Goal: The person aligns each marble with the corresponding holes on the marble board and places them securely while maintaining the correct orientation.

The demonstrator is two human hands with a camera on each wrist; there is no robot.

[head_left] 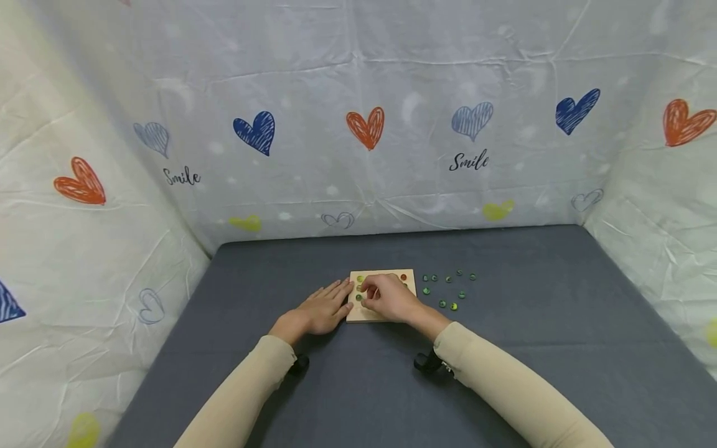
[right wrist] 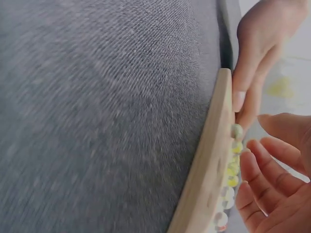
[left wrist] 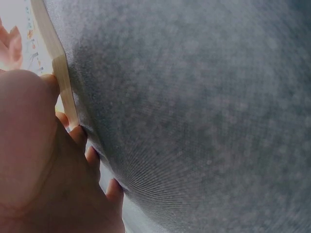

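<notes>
A square wooden board (head_left: 366, 315) lies on the table with small glass marbles (right wrist: 233, 170) sitting on it, yellow, green, clear and orange-red. My left hand (head_left: 325, 309) rests flat at the board's left edge, its fingertips touching the wood. Over the middle of the board hovers my right hand (head_left: 390, 297), fingers bent loosely and pointing down. In the right wrist view its thumb and fingertips stand apart near the marbles, and no marble shows between them. The hand hides part of the board in the head view.
Several loose green marbles (head_left: 462, 295) lie scattered on the dark grey tabletop (head_left: 504, 373) to the right of the board. A white curtain (head_left: 313, 174) printed with hearts hangs behind the table and along both sides.
</notes>
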